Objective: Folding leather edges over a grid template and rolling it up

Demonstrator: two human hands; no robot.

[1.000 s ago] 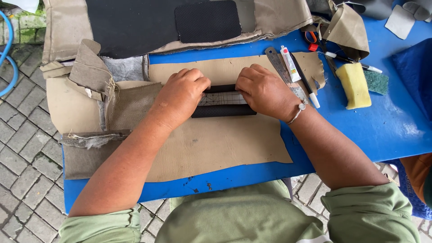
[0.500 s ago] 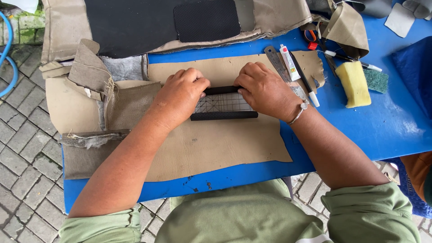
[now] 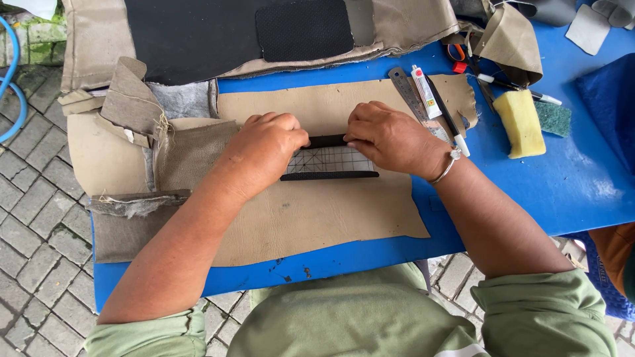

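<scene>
My left hand (image 3: 264,149) and my right hand (image 3: 390,135) press down on a small black-edged rectangular piece with a pale gridded middle (image 3: 331,160). It lies flat on a tan leather sheet (image 3: 311,218) spread over a blue table (image 3: 562,185). Each hand's fingers cover an upper corner of the piece, and its lower black edge shows between my wrists. A silver bracelet sits on my right wrist.
A metal ruler (image 3: 413,99), a glue tube (image 3: 423,92) and a pen (image 3: 450,122) lie right of my hands. A yellow sponge (image 3: 520,122), a green scouring pad (image 3: 552,118) and orange-handled scissors (image 3: 458,56) are further right. Tan and black upholstery covers (image 3: 218,39) lie at the back.
My hands have spread and slid toward the piece's upper edge, so more of the pale gridded middle and lower black strip shows than a second ago.
</scene>
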